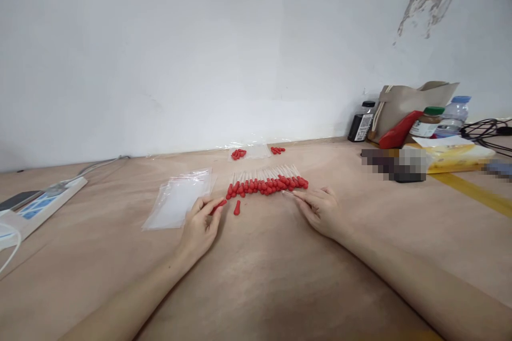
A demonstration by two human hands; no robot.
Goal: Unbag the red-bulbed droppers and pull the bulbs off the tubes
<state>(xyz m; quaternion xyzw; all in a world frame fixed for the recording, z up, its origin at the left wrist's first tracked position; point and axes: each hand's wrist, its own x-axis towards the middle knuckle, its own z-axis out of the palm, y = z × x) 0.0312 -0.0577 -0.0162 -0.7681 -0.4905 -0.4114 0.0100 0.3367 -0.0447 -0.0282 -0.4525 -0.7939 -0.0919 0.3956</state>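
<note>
A row of several glass droppers with red rubber bulbs lies on the brown table in front of me. My left hand pinches a red bulb between its fingertips, just left of the row. One loose red bulb lies beside it. My right hand rests on the table at the right end of the row, its fingers pinched on a thin clear glass tube.
A stack of clear zip bags lies left of my left hand. Farther back are small bags with red bulbs. A power strip is far left. Bottles, a tan bag and cables sit at right.
</note>
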